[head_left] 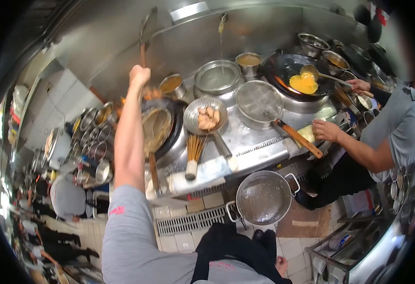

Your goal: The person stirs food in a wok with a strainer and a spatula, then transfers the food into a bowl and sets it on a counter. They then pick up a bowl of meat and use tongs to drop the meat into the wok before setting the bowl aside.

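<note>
My left hand (139, 75) is raised near the steel back wall, its fingers wrapped round the wooden handle of a wire tool (143, 28). Under my outstretched arm, flames show beside a wok (157, 125) with a ladle (156, 124) lying in it. To the right of that wok, a perforated strainer (206, 116) holds pieces of browned food (208, 118). A bamboo brush (194, 156) rests at the stove's front edge. My right hand (281, 265) hangs low by my side near the floor tiles, partly visible; what its fingers do is too small to tell.
A co-worker (387, 137) at the right holds a ladle over yellow food (304, 83) in a second wok. A mesh strainer (259, 102) lies mid-stove. A two-handled pot (264, 197) stands below the stove's front. Metal bowls (104, 113) crowd the left; other people stand far left.
</note>
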Action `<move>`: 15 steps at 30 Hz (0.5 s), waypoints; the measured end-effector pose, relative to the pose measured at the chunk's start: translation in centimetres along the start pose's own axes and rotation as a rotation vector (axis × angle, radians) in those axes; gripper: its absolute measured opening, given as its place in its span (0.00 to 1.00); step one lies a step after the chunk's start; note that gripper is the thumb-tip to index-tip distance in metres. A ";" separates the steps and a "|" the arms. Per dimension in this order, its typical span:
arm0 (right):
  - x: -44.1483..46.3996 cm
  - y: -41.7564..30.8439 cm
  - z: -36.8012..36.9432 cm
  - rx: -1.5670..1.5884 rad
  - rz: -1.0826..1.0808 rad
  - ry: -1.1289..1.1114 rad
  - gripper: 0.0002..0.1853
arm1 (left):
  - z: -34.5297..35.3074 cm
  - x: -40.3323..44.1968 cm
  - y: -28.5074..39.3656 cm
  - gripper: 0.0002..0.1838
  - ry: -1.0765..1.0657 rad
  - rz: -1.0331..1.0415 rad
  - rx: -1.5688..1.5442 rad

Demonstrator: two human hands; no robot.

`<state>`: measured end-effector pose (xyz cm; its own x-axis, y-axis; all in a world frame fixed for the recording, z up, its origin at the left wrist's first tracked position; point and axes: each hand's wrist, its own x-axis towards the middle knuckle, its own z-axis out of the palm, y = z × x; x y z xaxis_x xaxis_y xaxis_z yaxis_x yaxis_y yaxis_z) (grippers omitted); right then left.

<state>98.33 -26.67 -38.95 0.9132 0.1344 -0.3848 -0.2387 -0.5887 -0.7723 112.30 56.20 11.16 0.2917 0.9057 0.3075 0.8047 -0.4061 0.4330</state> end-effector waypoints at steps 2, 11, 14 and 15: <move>2.2 -7.6 -1.6 0.034 -0.090 -0.080 0.08 | -1.7 -7.6 0.2 0.09 -0.205 -0.083 -0.556; 4.6 -35.4 1.2 0.627 -0.352 -0.900 0.15 | 0.8 -38.8 -1.1 0.06 -0.469 -0.256 -1.493; 2.3 -40.1 3.0 0.730 -0.214 -1.151 0.18 | 2.5 -46.3 -1.4 0.11 -0.476 -0.307 -1.561; 1.6 -40.8 3.4 0.762 -0.149 -1.228 0.18 | 2.8 -47.9 -1.9 0.13 -0.522 -0.271 -1.496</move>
<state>108.43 0.28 -9.77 0.1855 0.9698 -0.1583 -0.6398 -0.0030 -0.7685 98.26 13.90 -6.77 0.6196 0.7802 -0.0855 -0.2525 0.3013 0.9195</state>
